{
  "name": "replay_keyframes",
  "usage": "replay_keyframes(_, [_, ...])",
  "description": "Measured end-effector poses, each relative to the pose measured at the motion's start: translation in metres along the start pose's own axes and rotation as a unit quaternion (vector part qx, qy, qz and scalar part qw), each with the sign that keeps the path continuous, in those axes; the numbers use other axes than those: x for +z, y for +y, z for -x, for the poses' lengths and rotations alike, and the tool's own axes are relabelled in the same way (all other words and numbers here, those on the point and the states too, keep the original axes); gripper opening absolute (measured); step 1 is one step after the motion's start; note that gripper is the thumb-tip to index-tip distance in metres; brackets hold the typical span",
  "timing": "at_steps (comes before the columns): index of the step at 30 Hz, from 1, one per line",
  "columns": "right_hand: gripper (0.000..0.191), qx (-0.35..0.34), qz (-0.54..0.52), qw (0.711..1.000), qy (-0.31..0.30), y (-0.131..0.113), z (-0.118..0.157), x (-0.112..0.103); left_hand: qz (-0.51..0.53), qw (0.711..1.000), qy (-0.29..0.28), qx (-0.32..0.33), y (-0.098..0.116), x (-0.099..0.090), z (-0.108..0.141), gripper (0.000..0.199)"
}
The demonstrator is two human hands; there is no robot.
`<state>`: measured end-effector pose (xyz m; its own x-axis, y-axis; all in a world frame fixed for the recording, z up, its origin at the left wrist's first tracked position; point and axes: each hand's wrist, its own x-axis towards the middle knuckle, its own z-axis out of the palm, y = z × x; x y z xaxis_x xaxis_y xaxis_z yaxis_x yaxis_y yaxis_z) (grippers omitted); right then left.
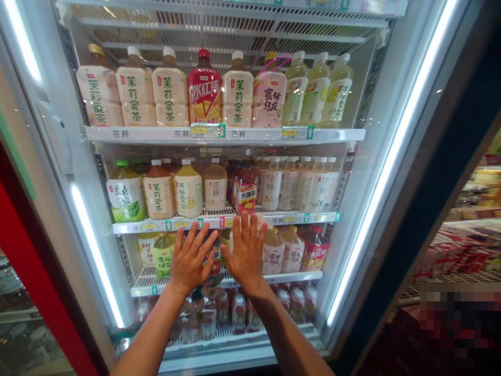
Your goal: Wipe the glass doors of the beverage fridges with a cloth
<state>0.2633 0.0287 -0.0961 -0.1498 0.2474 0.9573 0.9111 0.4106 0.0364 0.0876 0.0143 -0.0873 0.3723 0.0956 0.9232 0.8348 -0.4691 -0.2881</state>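
My left hand [190, 258] and my right hand [246, 253] lie side by side with fingers spread, apparently flat against the glass door [97, 250] of a lit drinks cooler. Neither hand holds anything. Just behind them stand bottled drinks on the lower wire shelf [227, 277], partly hidden by my palms. The nearest is a small bottle with a red label [214, 261], between my hands. Above my fingertips, a red-labelled drinks pack [246, 192] stands on the middle shelf. Rows of tea bottles with Chinese labels [170, 86] fill the top shelf.
A red door frame [35, 250] runs along the left side. Store shelves with red-and-white packaged goods [465, 245] stand at the right, beyond the cooler's dark side panel. A pixelated patch covers the lower right corner. Price tags line the shelf edges.
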Motion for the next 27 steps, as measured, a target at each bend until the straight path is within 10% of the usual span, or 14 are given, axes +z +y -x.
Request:
replay_keyframes(5, [0.074,-0.015,0.016,0.999,-0.024,-0.008,0.064,0.006,0.005,1.0,0.0,0.002,0.0,-0.001,-0.001,0.064])
replay_keyframes(13, [0.078,0.006,0.009,1.0,0.013,-0.001,-0.035,-0.002,0.003,1.0,0.003,0.0,0.0,0.001,-0.001,0.062])
replay_keyframes(20, [0.076,-0.011,0.008,1.0,-0.019,-0.023,0.075,0.012,0.004,1.0,-0.003,-0.002,0.0,0.0,0.0,0.063])
replay_keyframes(27, [0.079,0.029,0.001,0.999,0.012,0.009,-0.037,-0.004,-0.005,1.0,0.001,0.003,-0.001,-0.001,-0.001,0.071])
